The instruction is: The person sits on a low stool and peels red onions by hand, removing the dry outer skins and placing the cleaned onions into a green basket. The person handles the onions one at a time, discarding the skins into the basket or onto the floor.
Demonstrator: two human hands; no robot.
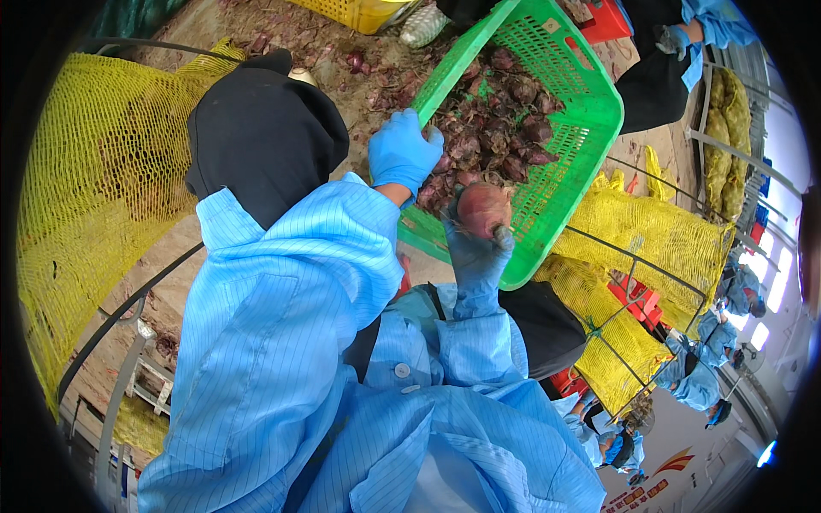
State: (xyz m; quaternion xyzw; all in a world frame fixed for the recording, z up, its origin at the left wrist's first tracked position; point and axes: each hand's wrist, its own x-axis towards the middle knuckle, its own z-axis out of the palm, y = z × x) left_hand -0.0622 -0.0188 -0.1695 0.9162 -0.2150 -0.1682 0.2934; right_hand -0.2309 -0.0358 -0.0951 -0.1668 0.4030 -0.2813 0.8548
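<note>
My left hand, in a light blue glove, grips the near left rim of a green plastic crate, back of the hand upward. The crate sits tilted in front of me, with many dark red, dry-skinned onions inside. My right hand, in a soiled blue-grey glove, is palm up over the crate's near edge and holds a larger, smoother red onion between thumb and fingers. The fingers behind this onion are partly hidden.
Yellow mesh bags hang on metal frames at left and right. Loose onion skins litter the floor. A yellow crate and a red container stand beyond. A co-worker's gloved hand shows at upper right; more people are at far right.
</note>
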